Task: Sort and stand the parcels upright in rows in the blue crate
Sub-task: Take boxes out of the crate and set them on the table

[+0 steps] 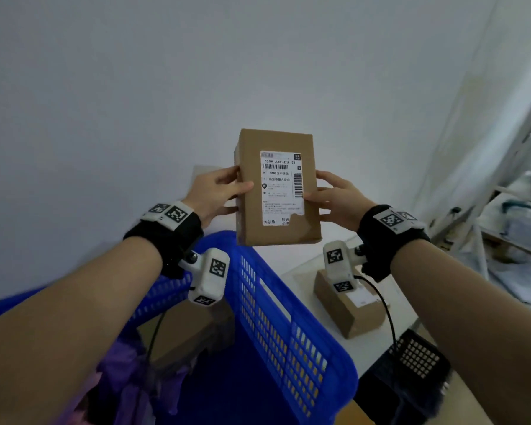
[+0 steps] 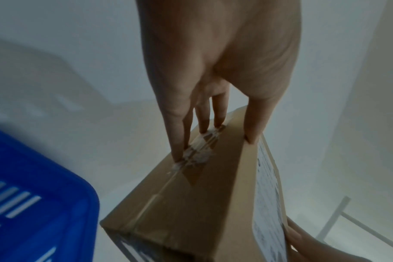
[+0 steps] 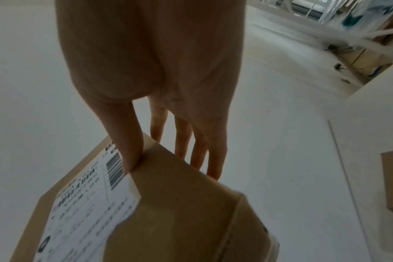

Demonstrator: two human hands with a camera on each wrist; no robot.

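Cardboard parcel [image 1: 278, 188] held upright in the air above the far end of the blue crate [image 1: 292, 338], white shipping label [image 1: 282, 187] facing the person. Left hand [image 1: 215, 194] grip: thumb on the label face, fingers [image 2: 180, 134] along the taped side, clamped on the parcel. Right hand [image 1: 334, 197] grip: thumb at the label edge, fingers [image 3: 215, 159] behind, likewise clamped. A second parcel [image 1: 350, 305] lies flat on the white worktop [image 1: 301, 271], right of the crate. Another brown box [image 1: 181, 329] sits inside the crate.
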